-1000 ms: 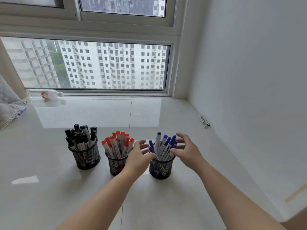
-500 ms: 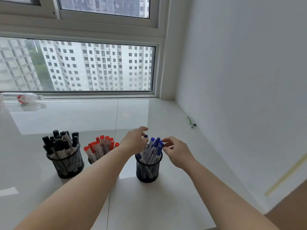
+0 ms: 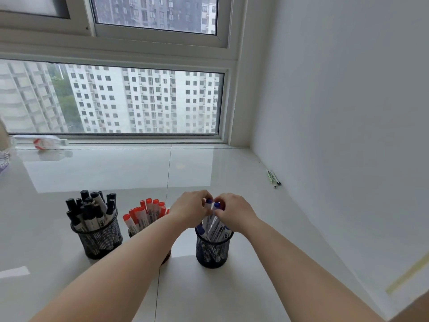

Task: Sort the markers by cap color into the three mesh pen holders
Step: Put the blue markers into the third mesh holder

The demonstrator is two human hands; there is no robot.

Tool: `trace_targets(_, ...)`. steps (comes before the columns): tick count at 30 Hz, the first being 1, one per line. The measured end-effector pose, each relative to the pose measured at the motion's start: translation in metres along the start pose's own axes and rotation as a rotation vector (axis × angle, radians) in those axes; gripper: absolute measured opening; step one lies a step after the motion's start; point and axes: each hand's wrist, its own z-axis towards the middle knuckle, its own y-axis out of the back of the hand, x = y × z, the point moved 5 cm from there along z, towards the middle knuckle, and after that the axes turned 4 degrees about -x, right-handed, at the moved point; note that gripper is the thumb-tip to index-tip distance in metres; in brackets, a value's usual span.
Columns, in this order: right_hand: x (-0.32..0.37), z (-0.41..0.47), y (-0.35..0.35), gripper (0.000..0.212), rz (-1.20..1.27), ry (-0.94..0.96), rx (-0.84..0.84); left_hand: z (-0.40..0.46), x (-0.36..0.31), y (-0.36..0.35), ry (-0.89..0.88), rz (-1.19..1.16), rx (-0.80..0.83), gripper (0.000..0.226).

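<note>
Markers with blue caps (image 3: pixel 212 225) stand bunched in the right-hand mesh holder (image 3: pixel 211 252), low and just right of centre frame. Both hands meet over this bunch. The left hand (image 3: pixel 190 211) is curled around the upper ends of the blue-capped markers from the left; the right hand (image 3: pixel 233 213) is curled around them from the right, fingertips of the two hands close together or touching at the top. Two blue caps show in the gap between the hands. Both hands are closed on the bunch; which single markers each one grips cannot be told.

Middle mesh holder (image 3: pixel 131 233) sits just left of the blue one and is largely hidden behind the left forearm; the red-capped markers (image 3: pixel 145 213) in it lean in several directions. Left mesh holder (image 3: pixel 98 240), lower left of frame, carries the black-capped markers (image 3: pixel 90 210), also leaning. The three holders stand apart from one another in a rough row.

All three rest on a glossy white bench (image 3: pixel 209 173) with a thin seam running toward the window (image 3: pixel 116 98). Two thin pens (image 3: pixel 273 177) lie against the white wall (image 3: pixel 348 112) at right of frame. A plastic bottle with a red label (image 3: pixel 41 143) lies on its side at the window ledge, left of frame.
</note>
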Motion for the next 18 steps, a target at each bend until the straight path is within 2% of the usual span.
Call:
trace_targets(7,0.003,-0.001,-0.001,0.019,-0.023,0.013,-0.035,-0.004,0.005,0.009,-0.014,-0.080,-0.016,0.020)
trace_targets(12,-0.002,-0.008,0.024,0.017,0.177,0.013,-0.229,-0.009,0.000,0.019,-0.046,-0.194,-0.045,0.012)
trace_targets(18,-0.016,-0.022,0.050,0.011,0.470,-0.093,-0.461,-0.017,0.001,0.037,-0.048,-0.382,-0.228,0.006)
